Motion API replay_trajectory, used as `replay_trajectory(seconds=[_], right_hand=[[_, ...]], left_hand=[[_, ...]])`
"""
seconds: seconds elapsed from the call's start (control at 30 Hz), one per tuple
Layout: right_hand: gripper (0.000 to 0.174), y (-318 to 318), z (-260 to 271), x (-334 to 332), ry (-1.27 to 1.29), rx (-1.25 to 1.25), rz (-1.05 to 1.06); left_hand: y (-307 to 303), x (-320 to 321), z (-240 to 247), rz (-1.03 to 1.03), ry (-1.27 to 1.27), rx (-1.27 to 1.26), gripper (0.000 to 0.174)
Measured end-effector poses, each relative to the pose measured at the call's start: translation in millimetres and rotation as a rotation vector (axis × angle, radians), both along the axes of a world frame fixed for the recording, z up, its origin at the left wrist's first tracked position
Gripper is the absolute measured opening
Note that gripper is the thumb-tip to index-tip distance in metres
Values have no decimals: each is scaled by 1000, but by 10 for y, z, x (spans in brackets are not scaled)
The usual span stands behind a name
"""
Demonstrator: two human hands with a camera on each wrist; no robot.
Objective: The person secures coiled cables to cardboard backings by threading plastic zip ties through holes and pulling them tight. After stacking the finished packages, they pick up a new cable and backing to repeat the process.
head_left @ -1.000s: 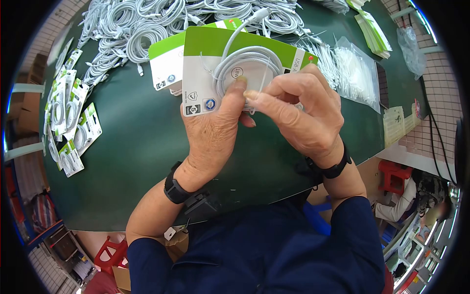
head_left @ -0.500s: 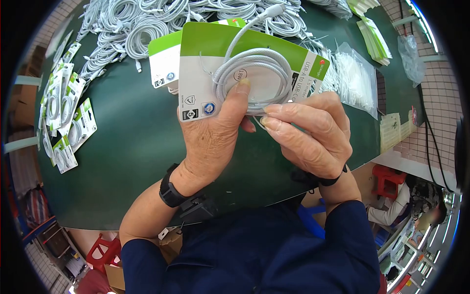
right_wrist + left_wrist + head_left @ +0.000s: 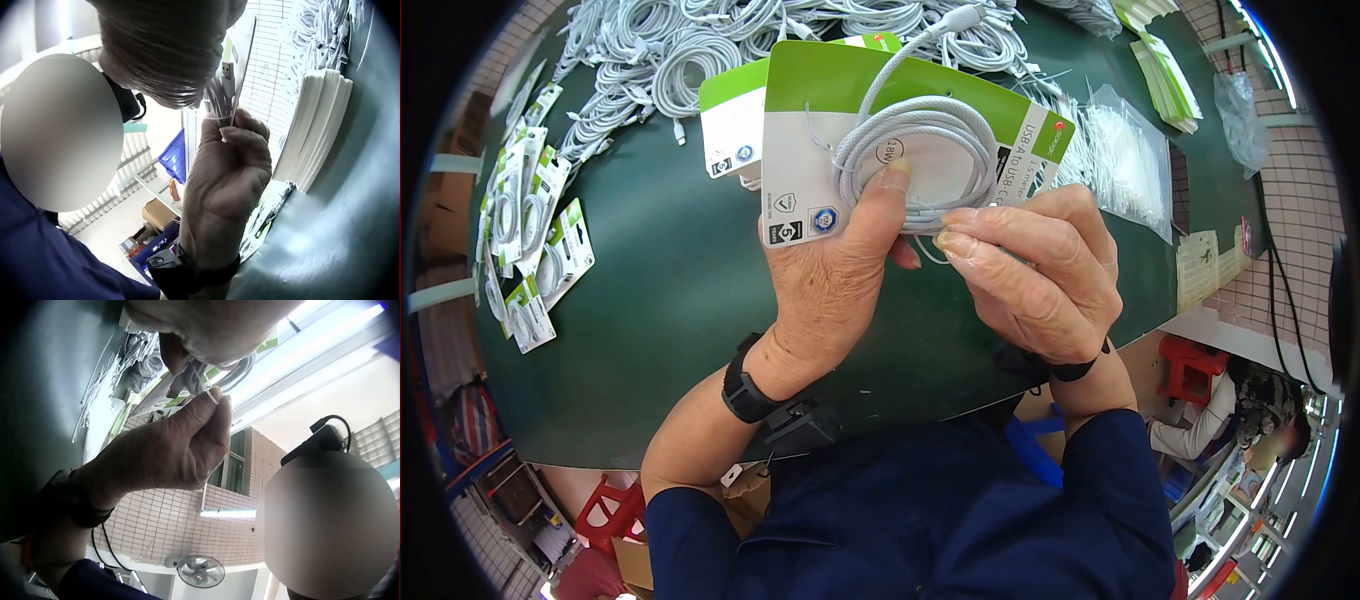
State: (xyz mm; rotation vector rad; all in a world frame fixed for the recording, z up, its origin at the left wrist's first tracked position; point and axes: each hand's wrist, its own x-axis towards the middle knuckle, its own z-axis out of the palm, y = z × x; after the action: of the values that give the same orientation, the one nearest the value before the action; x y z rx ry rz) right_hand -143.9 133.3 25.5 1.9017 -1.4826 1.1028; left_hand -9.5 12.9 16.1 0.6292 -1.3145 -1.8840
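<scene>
My left hand (image 3: 830, 265) grips a green-and-white packaging card (image 3: 800, 140), its thumb pressing a coiled light-grey braided USB cable (image 3: 965, 115) against the front. One cable end rises over the card's top edge. At the lower edge of the coil, my right hand (image 3: 1045, 270) pinches a thin white tie (image 3: 927, 252) between thumb and forefinger. That tie (image 3: 212, 395) also shows at the right fingertips in the left wrist view. In the right wrist view, a USB-A plug (image 3: 227, 69) stands above the left fingers, beside the back of the card.
A large heap of cables (image 3: 690, 75) covers the table's far side. More cards (image 3: 735, 130) stand behind the held one. Carded cables (image 3: 530, 230) lie at the left. A clear bag of white ties (image 3: 1135, 170) and a card stack (image 3: 1168, 85) sit at the right.
My right hand has come down from in front of the coil to its lower right edge, drawing the tie with it. The left hand keeps its grip; over the last half second little moves.
</scene>
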Motion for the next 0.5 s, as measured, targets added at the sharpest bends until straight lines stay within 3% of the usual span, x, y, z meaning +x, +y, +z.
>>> replay_trajectory(seconds=[0.43, 0.5], right_hand=[[37, -78, -55, -41, -83, -7, 21], [37, -106, -61, -12, -152, -4, 48]], left_hand=[[-2, 15, -26, -40, -18, 47, 22], [11, 23, -63, -43, -26, -60, 21]])
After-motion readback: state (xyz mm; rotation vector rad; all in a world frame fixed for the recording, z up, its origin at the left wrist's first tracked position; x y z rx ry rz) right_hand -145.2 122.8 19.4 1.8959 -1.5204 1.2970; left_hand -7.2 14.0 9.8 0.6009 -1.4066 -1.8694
